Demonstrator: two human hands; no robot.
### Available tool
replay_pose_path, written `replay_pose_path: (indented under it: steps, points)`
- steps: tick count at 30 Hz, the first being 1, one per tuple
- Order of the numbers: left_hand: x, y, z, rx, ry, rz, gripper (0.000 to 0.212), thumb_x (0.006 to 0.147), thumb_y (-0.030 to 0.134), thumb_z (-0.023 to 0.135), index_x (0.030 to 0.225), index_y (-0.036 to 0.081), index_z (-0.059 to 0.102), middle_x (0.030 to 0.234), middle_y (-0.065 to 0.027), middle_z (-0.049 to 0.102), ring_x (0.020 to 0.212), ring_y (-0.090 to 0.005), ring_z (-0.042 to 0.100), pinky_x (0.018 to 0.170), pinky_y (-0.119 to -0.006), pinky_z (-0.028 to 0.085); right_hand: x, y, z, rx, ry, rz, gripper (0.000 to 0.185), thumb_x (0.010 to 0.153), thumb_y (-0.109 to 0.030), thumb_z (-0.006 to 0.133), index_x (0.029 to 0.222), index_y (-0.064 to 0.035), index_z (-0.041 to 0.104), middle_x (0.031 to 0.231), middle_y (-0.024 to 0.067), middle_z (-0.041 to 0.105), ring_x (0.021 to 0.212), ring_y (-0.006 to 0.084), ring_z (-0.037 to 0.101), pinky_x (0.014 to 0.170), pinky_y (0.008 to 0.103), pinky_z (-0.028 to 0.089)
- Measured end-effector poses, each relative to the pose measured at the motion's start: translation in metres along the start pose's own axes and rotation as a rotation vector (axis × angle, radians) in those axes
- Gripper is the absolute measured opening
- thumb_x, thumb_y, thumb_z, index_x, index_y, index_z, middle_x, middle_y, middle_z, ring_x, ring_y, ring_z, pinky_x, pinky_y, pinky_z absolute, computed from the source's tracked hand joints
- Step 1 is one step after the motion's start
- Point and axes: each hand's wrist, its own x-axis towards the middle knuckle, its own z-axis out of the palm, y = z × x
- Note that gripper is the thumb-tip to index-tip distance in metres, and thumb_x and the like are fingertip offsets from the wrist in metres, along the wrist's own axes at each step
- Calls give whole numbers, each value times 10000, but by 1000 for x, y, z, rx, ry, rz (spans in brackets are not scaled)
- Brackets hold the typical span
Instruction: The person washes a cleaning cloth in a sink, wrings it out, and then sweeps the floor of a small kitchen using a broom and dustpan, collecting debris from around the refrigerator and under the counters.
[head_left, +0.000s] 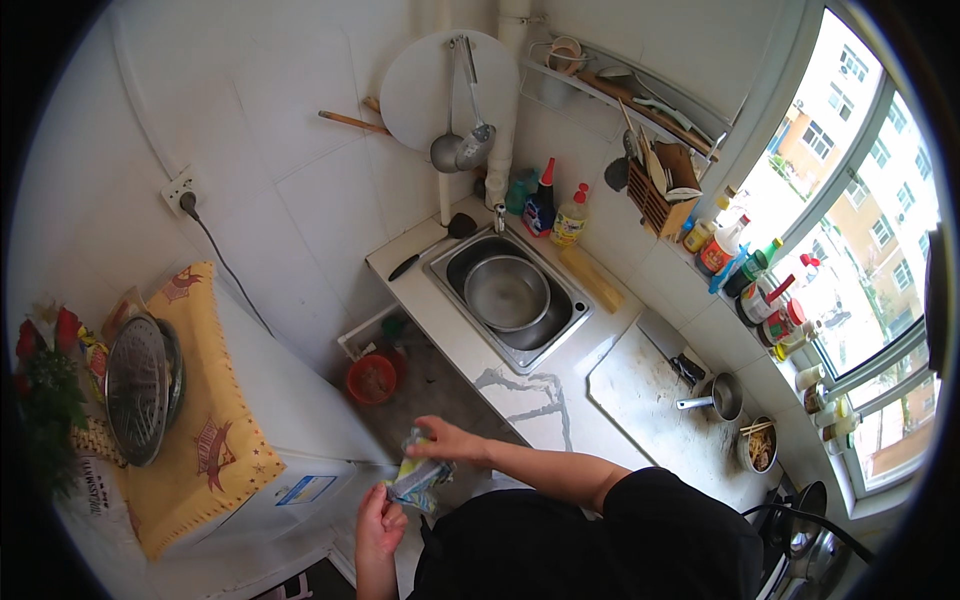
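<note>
Between my two hands is a crumpled, patterned plastic bag (424, 480), held in front of my body above the floor. My left hand (381, 519) pinches its lower left edge. The fingers of my right hand (439, 441) close on its upper part. What the bag contains cannot be told. Beyond the hands, a metal basin (507, 292) of cloudy liquid sits in the stainless steel sink (529, 361). A red bucket (371, 379) stands on the floor beside the counter.
On the counter (517, 405) lie a cutting board (637, 382), a cleaver (660, 336), a small saucepan (726, 397) and a bowl with chopsticks (759, 448). A cloth-covered refrigerator (300, 405) stands at left. Bottles (720, 246) line the windowsill.
</note>
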Motion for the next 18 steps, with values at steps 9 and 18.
replay_pose_path:
  steps: [9, 18]
  points:
    - [1, -9, -8, 124, 14, -40, 80, 959, 191, 590, 930, 122, 563, 597, 19, 443, 415, -69, 344, 404, -240, 264, 14, 19, 8, -536, -154, 5, 474, 788, -162, 575, 1224, 18, 522, 1120, 288, 611, 1025, 424, 602, 884, 465, 487]
    - [-23, 8, -25, -14, 9, -5, 123, 982, 235, 542, 902, 143, 553, 680, 17, 543, 402, -57, 323, 394, -211, 246, 25, 33, -39, 1036, 85, 508, 244, 945, -221, 565, 1070, -20, 625, 986, 110, 670, 890, 275, 658, 801, 420, 538]
